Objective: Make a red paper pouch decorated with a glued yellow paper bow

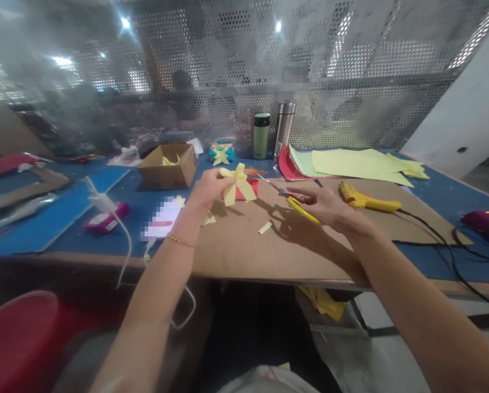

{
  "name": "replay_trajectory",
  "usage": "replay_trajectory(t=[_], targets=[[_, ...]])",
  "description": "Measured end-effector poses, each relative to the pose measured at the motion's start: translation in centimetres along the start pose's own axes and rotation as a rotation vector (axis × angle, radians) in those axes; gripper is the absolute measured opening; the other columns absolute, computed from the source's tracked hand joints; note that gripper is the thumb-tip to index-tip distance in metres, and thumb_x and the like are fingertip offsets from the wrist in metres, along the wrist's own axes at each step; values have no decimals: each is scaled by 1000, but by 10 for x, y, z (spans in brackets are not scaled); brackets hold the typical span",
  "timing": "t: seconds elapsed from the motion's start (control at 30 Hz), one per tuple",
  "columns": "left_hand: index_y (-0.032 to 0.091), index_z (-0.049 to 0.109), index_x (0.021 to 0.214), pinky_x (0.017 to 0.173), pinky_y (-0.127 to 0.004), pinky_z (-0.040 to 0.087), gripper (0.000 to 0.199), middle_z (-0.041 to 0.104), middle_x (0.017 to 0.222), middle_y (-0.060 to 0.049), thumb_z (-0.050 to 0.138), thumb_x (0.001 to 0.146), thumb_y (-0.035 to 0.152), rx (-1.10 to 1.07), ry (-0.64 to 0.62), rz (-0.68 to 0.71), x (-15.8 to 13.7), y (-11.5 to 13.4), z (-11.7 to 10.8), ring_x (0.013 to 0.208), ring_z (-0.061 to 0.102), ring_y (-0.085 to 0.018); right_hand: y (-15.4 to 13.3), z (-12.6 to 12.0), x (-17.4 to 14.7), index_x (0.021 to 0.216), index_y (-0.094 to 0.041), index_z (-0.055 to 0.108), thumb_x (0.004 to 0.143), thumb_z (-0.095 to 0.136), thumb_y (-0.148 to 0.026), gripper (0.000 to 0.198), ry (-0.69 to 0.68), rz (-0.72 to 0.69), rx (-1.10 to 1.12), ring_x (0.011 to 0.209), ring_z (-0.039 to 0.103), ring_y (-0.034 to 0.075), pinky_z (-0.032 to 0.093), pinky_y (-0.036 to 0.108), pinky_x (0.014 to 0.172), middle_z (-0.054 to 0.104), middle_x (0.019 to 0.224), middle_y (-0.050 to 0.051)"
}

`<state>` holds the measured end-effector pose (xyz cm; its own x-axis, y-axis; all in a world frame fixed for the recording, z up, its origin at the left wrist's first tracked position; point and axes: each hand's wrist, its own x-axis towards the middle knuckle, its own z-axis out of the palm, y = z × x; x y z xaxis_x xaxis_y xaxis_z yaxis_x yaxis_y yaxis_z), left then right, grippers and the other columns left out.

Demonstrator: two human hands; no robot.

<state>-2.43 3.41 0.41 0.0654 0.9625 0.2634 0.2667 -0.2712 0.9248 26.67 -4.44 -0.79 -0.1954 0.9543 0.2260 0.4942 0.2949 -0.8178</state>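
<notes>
My left hand [207,188] pinches a pale yellow paper flower [239,184] by one of its petals, above the cardboard sheet [236,251]. Partly hidden behind the flower is a small red piece [251,188]. Yellow-handled scissors [302,210] are in my right hand [324,204], their blades pointing left towards the flower and apart from it. A small yellow paper strip [264,227] lies on the cardboard below the scissors. More yellow scraps [209,219] rest near my left wrist.
A yellow glue gun [367,201] lies on the right, its black cord trailing off. Behind stand a cardboard box [166,169], a blue item with a yellow flower [221,153], a green tumbler [261,137] and a steel flask [284,128]. Yellow paper sheets [355,164] lie back right.
</notes>
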Motion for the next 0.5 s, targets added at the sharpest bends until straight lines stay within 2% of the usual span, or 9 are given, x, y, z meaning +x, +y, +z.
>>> replay_trajectory(t=[0.17,0.37,0.5], targets=[[15,71,75,60,-25,46,9,70,74,-4,73,67,17,-128,-3,-42,1,7,0,67,59,-13,-9,0,-7,116,-22,73,72,80,-56,55,-15,126,143,84,68,23,55,34,69,73,94,7],[14,67,68,56,-24,46,6,66,70,-3,71,64,12,-214,43,-102,5,9,-2,63,57,-12,-4,-4,-11,105,-25,67,64,84,-68,62,-159,51,13,88,64,25,54,36,76,68,94,6],[14,68,73,62,-26,51,8,68,74,-4,70,65,12,-275,64,-94,8,6,-2,68,61,-14,0,-2,-11,109,-24,65,66,81,-69,65,-210,40,-2,88,63,25,52,37,76,67,97,6]])
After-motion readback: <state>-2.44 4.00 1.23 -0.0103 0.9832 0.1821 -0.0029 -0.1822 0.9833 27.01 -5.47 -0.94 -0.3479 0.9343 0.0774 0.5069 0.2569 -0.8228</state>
